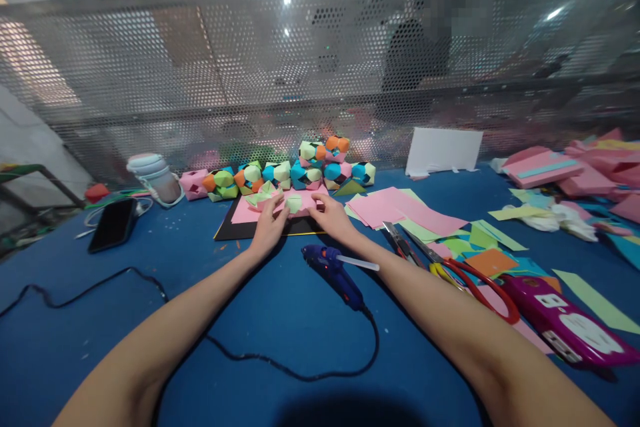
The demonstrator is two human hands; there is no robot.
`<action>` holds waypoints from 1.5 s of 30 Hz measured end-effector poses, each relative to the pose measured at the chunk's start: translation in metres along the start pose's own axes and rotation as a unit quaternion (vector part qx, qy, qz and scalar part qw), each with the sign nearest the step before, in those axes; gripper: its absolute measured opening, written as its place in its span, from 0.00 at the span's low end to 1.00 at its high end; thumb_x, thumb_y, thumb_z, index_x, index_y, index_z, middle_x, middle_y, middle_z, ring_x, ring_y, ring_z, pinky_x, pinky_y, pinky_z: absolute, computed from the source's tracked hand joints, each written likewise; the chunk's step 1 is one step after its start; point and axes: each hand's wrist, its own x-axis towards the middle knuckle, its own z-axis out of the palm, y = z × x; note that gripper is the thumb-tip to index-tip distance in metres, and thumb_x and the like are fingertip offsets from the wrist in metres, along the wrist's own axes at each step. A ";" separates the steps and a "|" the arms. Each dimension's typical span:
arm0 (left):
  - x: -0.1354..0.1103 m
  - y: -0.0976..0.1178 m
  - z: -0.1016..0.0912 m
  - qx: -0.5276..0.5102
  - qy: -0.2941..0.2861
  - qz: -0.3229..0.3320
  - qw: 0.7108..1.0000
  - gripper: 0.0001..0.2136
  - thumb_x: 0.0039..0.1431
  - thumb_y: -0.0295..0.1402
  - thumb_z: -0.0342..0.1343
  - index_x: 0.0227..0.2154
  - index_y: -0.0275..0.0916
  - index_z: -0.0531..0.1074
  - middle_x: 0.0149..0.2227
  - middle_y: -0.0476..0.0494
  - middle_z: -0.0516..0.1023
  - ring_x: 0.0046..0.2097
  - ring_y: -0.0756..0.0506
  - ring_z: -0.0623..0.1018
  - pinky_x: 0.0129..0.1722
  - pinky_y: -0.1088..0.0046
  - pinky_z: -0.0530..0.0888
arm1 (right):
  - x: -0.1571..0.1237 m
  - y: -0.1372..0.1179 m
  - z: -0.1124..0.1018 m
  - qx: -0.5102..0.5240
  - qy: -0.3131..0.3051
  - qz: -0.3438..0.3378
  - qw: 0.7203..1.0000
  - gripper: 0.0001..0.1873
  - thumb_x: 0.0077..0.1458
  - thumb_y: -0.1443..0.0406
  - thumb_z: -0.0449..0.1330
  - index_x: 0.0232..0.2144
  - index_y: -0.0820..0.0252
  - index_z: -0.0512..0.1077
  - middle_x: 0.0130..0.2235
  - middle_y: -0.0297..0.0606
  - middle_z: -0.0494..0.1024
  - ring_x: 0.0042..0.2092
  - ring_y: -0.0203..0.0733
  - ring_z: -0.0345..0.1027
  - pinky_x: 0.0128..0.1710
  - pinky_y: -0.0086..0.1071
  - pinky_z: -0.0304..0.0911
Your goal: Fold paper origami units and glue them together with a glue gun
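Note:
Over a pile of pink paper (243, 212), both hands meet at a small folded paper piece (293, 203) with light green showing. My left hand (270, 225) has its thumb and fingers curled at the left side of this piece. Against the right side, my right hand (330, 215) closes with thumb and index finger. Another light green folded paper (260, 196) sits just beyond my left fingers. The black board (225, 231) lies under the pink paper. Closest to my wrists is a blue glue gun (334, 273), lying on its side with a clear glue stick in it.
Several coloured paper balls (250, 177) line the back. A cup (156, 177) and phone (113, 225) stand left. Right are pink sheets (390, 207), a cutter (400, 242), scissors (480, 287), a purple pouch (570, 323) and paper scraps. The glue gun's cord (300, 373) crosses the blue table.

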 end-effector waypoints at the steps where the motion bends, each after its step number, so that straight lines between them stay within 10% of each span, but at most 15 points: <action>1: 0.001 -0.002 0.000 -0.004 0.000 -0.005 1.000 0.18 0.58 0.37 0.52 0.50 0.37 0.66 0.54 0.35 0.70 0.57 0.41 0.69 0.56 0.60 0.66 | 0.001 0.002 0.001 0.000 0.005 0.002 1.000 0.19 0.51 0.68 0.57 0.47 0.62 0.71 0.49 0.46 0.75 0.44 0.43 0.71 0.49 0.40 0.65; 12: 0.004 -0.010 -0.002 -0.036 0.006 -0.058 0.998 0.16 0.57 0.36 0.51 0.45 0.34 0.69 0.50 0.33 0.73 0.51 0.41 0.73 0.50 0.59 0.71 | 0.004 0.010 0.005 0.071 0.024 0.067 0.995 0.21 0.48 0.72 0.54 0.47 0.68 0.69 0.50 0.52 0.73 0.50 0.47 0.69 0.54 0.44 0.59; 18: 0.003 -0.003 -0.006 -0.060 0.032 -0.064 0.996 0.11 0.58 0.36 0.48 0.37 0.36 0.71 0.38 0.40 0.77 0.40 0.44 0.77 0.43 0.63 0.75 | 0.010 0.012 -0.004 0.180 0.086 0.129 0.971 0.12 0.55 0.65 0.49 0.35 0.64 0.70 0.37 0.44 0.77 0.35 0.40 0.74 0.37 0.37 0.70; 29: 0.017 0.039 -0.014 -0.085 -0.001 -0.045 0.995 0.06 0.50 0.33 0.56 0.25 0.35 0.70 0.23 0.49 0.73 0.26 0.50 0.75 0.32 0.71 0.75 | 0.028 -0.035 -0.065 0.276 0.148 0.161 0.936 0.06 0.51 0.65 0.56 0.25 0.61 0.65 0.22 0.29 0.72 0.20 0.28 0.65 0.24 0.23 0.65; 37: -0.021 0.088 -0.049 -0.033 -0.012 -0.027 0.999 0.08 0.59 0.31 0.47 0.25 0.39 0.62 0.19 0.53 0.69 0.23 0.51 0.72 0.26 0.75 0.69 | -0.053 -0.052 -0.118 0.223 0.083 0.170 0.956 0.18 0.55 0.61 0.54 0.16 0.57 0.56 0.14 0.24 0.56 0.15 0.28 0.55 0.16 0.22 0.55; 45: -0.088 0.092 -0.118 0.113 0.010 -0.028 0.993 0.12 0.61 0.36 0.41 0.22 0.41 0.58 0.16 0.54 0.67 0.22 0.50 0.70 0.27 0.75 0.67 | -0.141 -0.050 -0.135 -0.036 -0.144 0.158 0.976 0.09 0.50 0.59 0.58 0.24 0.59 0.69 0.21 0.31 0.71 0.23 0.35 0.66 0.24 0.27 0.58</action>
